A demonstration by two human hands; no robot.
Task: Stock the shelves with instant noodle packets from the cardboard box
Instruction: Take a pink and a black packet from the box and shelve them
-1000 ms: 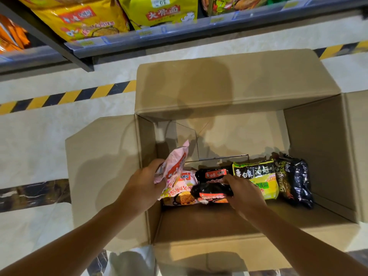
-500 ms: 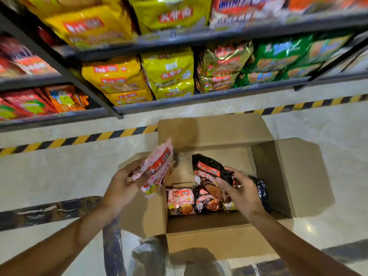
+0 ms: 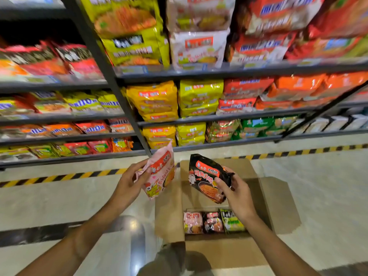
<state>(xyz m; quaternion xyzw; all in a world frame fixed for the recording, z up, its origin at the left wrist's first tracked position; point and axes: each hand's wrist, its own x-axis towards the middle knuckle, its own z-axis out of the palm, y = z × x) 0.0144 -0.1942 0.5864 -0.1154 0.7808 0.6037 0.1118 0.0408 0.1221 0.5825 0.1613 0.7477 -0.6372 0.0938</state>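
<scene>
My left hand (image 3: 130, 181) grips a pink noodle packet (image 3: 161, 172) by its left edge, held upright above the floor left of the box. A black noodle packet (image 3: 207, 176) is gripped in my right hand (image 3: 236, 191), lifted over the open cardboard box (image 3: 278, 206). Down in the box lie three more packets side by side: a pink packet (image 3: 192, 222), a black one (image 3: 213, 222) and a green one (image 3: 232, 221). The shelves (image 3: 219, 71) rise behind the box, packed with noodle packs.
A dark upright post (image 3: 111, 80) divides two shelf bays. Yellow multi-packs (image 3: 153, 100) sit just right of the post. A yellow-and-black hazard stripe (image 3: 59, 177) runs along the floor under the lowest shelf. The box's flaps are spread open on the pale floor.
Both hands have lifted their packets out of the box and higher. My view has tilted up, bringing several shelf levels into sight.
</scene>
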